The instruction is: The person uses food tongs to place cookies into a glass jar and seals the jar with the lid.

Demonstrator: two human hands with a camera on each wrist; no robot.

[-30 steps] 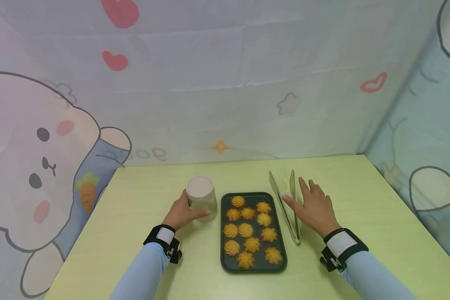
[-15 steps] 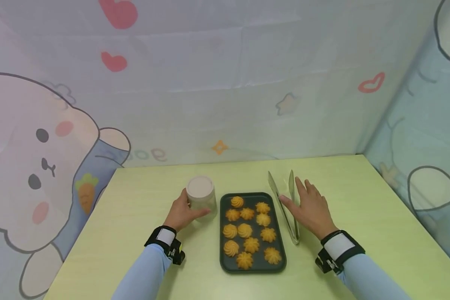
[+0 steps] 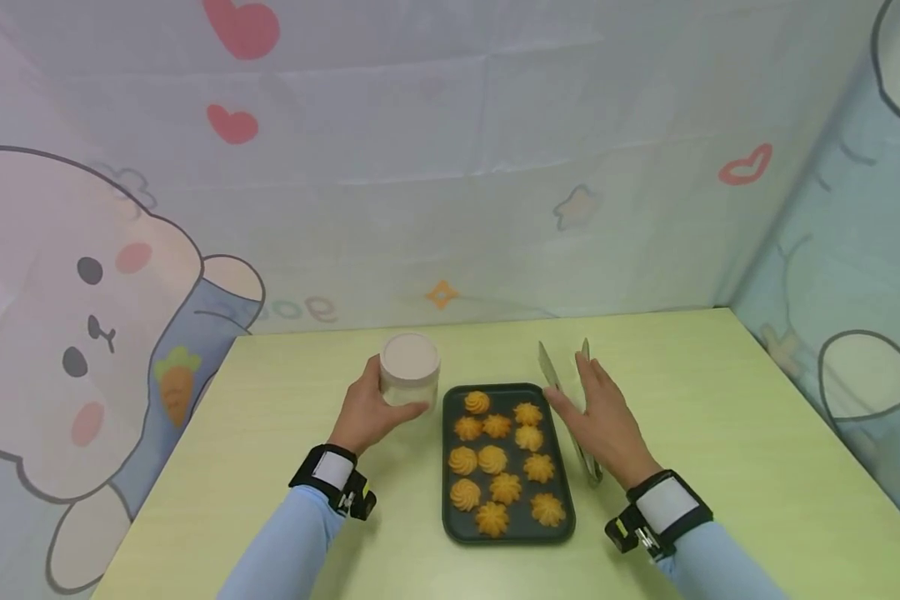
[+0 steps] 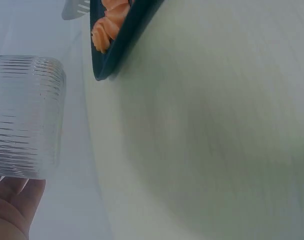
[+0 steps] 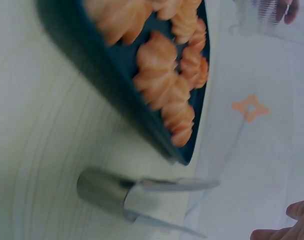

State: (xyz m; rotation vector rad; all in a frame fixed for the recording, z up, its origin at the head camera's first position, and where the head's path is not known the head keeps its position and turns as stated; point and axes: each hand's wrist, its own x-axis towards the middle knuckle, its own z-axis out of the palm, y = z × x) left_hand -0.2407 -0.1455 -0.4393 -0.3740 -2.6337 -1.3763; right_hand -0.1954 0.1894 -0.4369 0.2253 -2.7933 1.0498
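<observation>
A clear ribbed jar with a white lid is held by my left hand, the thumb at its near side and the fingers round its left. In the left wrist view the jar appears raised off the table. My right hand hovers with extended fingers over metal tongs, partly covering them in the head view. The right wrist view shows the tongs lying spread on the table, apart from the hand. Between my hands sits a dark baking tray bearing several piped cookies.
The pale yellow-green table ends at a cloth backdrop printed with hearts and a cartoon bear. Another cloth side borders the table on the right.
My left hand has lifted the jar up from the table, slightly to the right. My right hand has moved leftward, from the right side of the tongs to over them.
</observation>
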